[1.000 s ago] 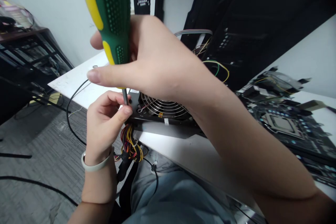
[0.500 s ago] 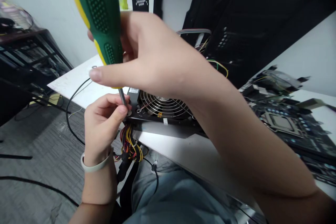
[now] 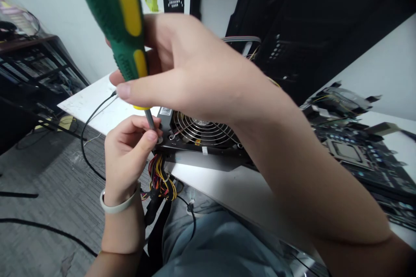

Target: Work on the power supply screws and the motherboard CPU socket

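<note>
A screwdriver (image 3: 125, 26) with a green and yellow handle points down at the near left corner of a black power supply (image 3: 191, 152). My right hand (image 3: 191, 67) is closed round the lower handle, thumb in front and fingers behind. Beside the tip, my left hand (image 3: 128, 149) pinches the screwdriver's metal shaft between thumb and forefinger. Whatever lies under the tip is hidden by those fingers. The power supply lies on the white table with its round fan grille (image 3: 208, 132) facing up. A bundle of coloured cables (image 3: 160, 177) hangs from its near left side.
A black computer case (image 3: 312, 26) stands behind the power supply. On the right lies a motherboard (image 3: 351, 156) on the white table (image 3: 87, 99). A black cable (image 3: 85, 147) loops over the table's left edge. A dark shelf (image 3: 35, 65) stands at far left.
The screwdriver handle has turned about its length, so a wide yellow strip now faces me. My right thumb and fingers have shifted slightly. My left hand has stayed in place.
</note>
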`<act>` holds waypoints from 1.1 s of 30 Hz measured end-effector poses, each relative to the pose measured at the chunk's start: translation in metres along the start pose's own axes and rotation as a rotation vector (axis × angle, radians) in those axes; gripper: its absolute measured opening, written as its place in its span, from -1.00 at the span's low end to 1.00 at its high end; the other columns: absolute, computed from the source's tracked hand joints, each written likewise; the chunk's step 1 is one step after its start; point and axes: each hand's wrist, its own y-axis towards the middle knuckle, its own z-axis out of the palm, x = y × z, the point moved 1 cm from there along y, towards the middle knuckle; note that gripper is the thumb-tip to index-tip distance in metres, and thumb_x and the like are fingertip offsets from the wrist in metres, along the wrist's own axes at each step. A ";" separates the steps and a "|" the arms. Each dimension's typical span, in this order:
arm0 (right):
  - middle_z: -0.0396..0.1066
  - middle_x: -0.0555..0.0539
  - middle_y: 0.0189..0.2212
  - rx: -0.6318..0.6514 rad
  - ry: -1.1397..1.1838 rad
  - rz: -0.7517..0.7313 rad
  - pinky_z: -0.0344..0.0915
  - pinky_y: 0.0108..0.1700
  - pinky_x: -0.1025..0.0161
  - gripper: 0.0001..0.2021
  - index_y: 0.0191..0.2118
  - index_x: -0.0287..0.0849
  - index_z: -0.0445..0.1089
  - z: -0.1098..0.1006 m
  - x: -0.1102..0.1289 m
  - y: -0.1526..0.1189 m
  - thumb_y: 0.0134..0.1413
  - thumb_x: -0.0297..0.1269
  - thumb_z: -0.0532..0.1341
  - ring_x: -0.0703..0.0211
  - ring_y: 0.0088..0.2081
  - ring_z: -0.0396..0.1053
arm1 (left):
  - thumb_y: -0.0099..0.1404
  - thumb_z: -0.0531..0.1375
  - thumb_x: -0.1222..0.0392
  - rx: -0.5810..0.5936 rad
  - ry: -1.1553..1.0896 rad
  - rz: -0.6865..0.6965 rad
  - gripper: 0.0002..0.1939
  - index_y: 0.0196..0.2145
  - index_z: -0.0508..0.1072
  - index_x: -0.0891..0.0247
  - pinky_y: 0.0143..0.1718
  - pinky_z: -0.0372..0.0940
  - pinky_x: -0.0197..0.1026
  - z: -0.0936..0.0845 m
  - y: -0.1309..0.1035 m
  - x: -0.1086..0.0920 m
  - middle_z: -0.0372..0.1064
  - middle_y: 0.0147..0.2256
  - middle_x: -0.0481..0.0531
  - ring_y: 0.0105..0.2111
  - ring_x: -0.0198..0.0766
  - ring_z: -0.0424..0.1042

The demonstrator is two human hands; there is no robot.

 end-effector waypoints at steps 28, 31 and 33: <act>0.38 0.09 -0.33 0.041 0.026 0.058 0.31 -0.30 0.49 -0.73 -0.39 -0.20 0.22 0.002 0.009 0.003 0.03 -0.69 0.26 0.39 -0.29 0.35 | 0.30 0.32 0.03 0.028 0.020 0.016 -0.83 -0.21 0.62 0.12 -0.23 0.39 -0.28 -0.002 0.000 0.001 0.56 -0.30 -0.03 -0.32 -0.31 0.51; 0.41 0.02 -0.24 0.038 0.064 0.055 0.35 -0.27 0.45 -0.75 -0.34 -0.23 0.23 0.002 0.009 0.005 0.05 -0.72 0.20 0.34 -0.26 0.39 | 0.27 0.35 0.05 0.026 0.010 -0.010 -0.87 -0.28 0.61 0.12 -0.27 0.40 -0.31 -0.002 0.001 0.001 0.55 -0.27 -0.04 -0.37 -0.36 0.49; 0.37 0.07 -0.36 0.015 0.038 0.084 0.33 -0.31 0.48 -0.73 -0.37 -0.24 0.22 0.004 0.010 0.006 0.04 -0.76 0.21 0.39 -0.33 0.38 | 0.22 0.39 0.03 0.001 0.015 -0.019 -0.84 -0.33 0.58 0.14 -0.31 0.41 -0.29 -0.002 0.002 0.001 0.55 -0.27 -0.03 -0.38 -0.34 0.48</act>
